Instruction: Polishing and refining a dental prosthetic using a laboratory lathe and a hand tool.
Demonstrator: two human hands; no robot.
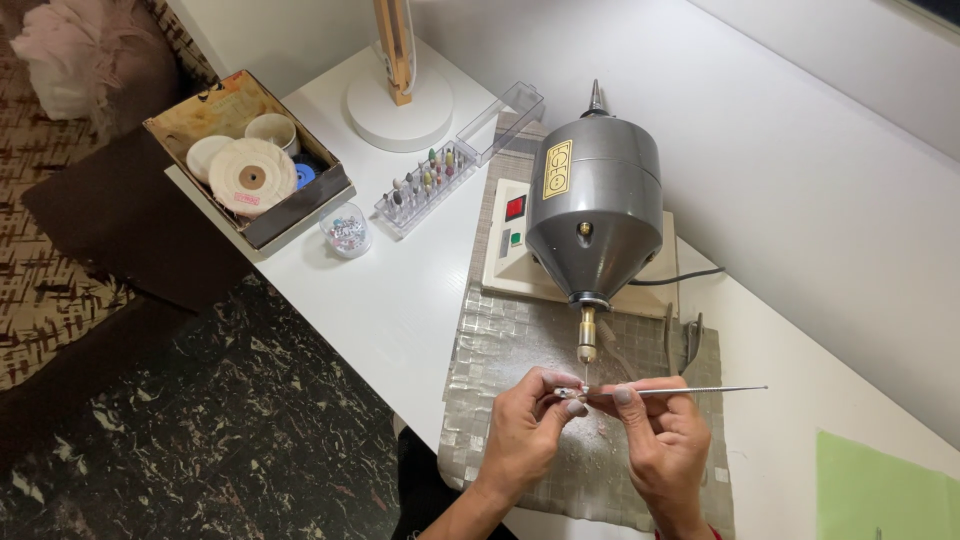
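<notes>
Nearest the camera, over a woven grey mat [520,350] on the white table [400,300], the left hand [525,430] pinches a small metal piece [570,392] between thumb and fingertips. Touching it, the right hand [665,440] pinches a thin steel rod [700,390] lying level. Just beyond, the grey polishing motor [595,205] points its spindle tip [586,350] down at the piece. Farther off stand a bur rack [425,185] and a box of buffing wheels [250,160].
</notes>
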